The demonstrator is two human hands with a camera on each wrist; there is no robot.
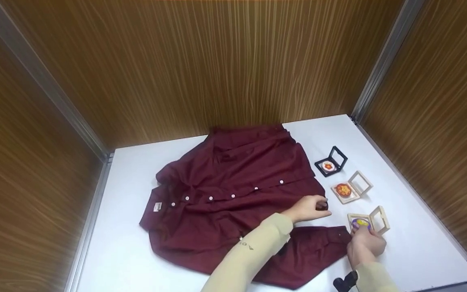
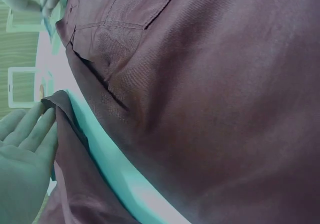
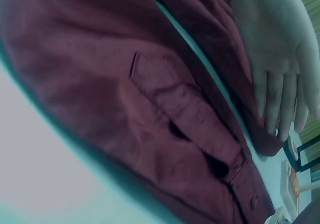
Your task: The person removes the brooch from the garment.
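A maroon button-up shirt [image 1: 217, 170] lies spread on a white table, one sleeve stretched toward the right. My left hand [image 1: 308, 207] is over the shirt's hem; in the left wrist view its fingers [image 2: 35, 131] look straight and touch a raised corner of cloth. In the right wrist view the same hand [image 3: 277, 54] shows beside the hem. My right hand [image 1: 366, 243], close to the sleeve cuff [image 1: 339, 234], pinches a purple and yellow disc [image 1: 360, 222] at an opened pale wooden case [image 1: 379, 221]. The hand partly hides the disc and case.
Behind that case stand a second opened wooden case [image 1: 359, 184] with an orange-red flower disc [image 1: 343, 190] and an opened black case [image 1: 339, 158] with a white and orange disc [image 1: 328, 166]. Wood-grain walls [image 1: 233, 61] enclose the table [image 1: 116, 227] at the back and sides.
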